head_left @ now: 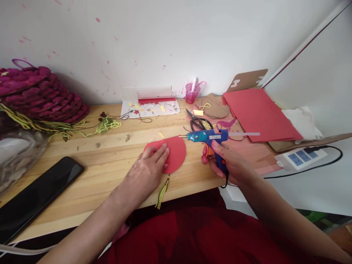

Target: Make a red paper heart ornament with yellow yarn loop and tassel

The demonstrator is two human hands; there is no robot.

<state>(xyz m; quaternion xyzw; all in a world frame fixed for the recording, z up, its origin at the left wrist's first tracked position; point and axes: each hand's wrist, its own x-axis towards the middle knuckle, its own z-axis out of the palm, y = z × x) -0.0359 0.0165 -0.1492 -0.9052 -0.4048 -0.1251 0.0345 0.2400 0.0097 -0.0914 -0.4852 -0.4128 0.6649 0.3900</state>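
A rounded red paper piece (177,154) lies on the wooden table, with a yellow-green tassel (163,192) hanging from its near edge and a bit of yellow string (161,135) at its far edge. My left hand (151,161) rests flat on the paper's left part, fingers stretched out and pressing it down. In my right hand (222,157) is a blue hot glue gun (207,136), fingers wrapped round its handle and orange trigger. Its nozzle points left and meets or hovers at the paper's upper right edge. A clear glue stick (244,134) sticks out behind.
Behind the glue gun lie black-handled scissors (199,121) and a pink cup (191,93). Red card sheets (262,113) and a power strip (301,158) are at the right. A phone (41,198), a woven purple basket (41,95) and yarn (108,124) lie left.
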